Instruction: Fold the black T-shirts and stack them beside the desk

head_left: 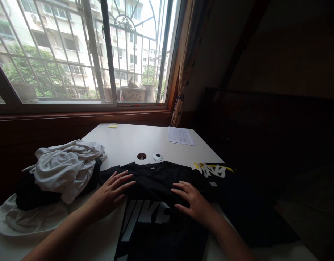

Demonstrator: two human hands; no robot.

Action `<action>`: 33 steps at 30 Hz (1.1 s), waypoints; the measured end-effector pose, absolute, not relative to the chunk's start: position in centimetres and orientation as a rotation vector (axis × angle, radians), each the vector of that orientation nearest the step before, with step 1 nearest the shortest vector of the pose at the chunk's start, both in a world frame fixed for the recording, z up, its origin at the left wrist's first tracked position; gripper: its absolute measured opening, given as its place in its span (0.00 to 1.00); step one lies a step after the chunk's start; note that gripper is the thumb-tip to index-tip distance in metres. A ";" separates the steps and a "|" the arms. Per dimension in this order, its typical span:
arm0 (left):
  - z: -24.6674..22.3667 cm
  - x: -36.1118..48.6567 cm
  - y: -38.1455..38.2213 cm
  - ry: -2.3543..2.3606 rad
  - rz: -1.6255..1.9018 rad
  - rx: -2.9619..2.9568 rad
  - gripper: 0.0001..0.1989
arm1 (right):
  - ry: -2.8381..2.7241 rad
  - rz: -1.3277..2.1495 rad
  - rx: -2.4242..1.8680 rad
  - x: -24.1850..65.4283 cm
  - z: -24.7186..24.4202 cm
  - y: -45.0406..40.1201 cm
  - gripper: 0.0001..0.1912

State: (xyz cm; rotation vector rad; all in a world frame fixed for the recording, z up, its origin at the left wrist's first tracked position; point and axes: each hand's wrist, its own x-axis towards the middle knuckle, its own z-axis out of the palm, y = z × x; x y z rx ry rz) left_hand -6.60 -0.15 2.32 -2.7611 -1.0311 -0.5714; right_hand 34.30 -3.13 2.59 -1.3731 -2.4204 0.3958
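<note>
A black T-shirt [156, 185] with large white letters on its front lies spread on the white table [123, 139], its collar towards the window. My left hand [112, 192] rests on the shirt's left shoulder, palm down with the fingers spread. On the right side of the chest lies my right hand [191, 201], also flat with its fingers apart. Neither hand grips the fabric. The shirt's lower part runs out of view at the bottom edge.
Crumpled white clothes [63, 166] lie over dark cloth at the left. Dark garments [248, 203] with a yellow and white print lie at the right. Papers [181, 136], a yellow note [113, 126] and a round white cover [157, 157] are farther back.
</note>
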 end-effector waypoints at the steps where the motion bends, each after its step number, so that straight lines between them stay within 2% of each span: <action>1: 2.2 -6.5 -0.2 -1.009 -0.555 -2.767 0.33 | -2.434 0.420 -1.349 34.1 2.8 -3.3 0.27; 4: 2.2 -6.2 -0.4 -0.944 -0.517 -2.806 0.30 | -2.452 0.473 -1.309 33.7 3.5 -3.6 0.26; 12: 3.4 -5.4 -1.1 -0.909 -0.593 -2.900 0.09 | -2.344 0.422 -1.476 34.0 3.2 -3.1 0.24; 19: 4.8 -4.7 -2.6 -0.854 -0.705 -3.001 0.09 | -2.257 0.232 -1.768 35.1 1.4 -2.3 0.26; 25: 6.2 -4.3 -4.2 -0.862 -0.655 -3.238 0.05 | -2.172 0.102 -1.961 36.2 0.6 -1.8 0.27; 33: 6.4 -4.4 -4.6 -0.947 -0.583 -3.497 0.12 | -2.163 0.114 -1.993 36.1 0.6 -1.9 0.27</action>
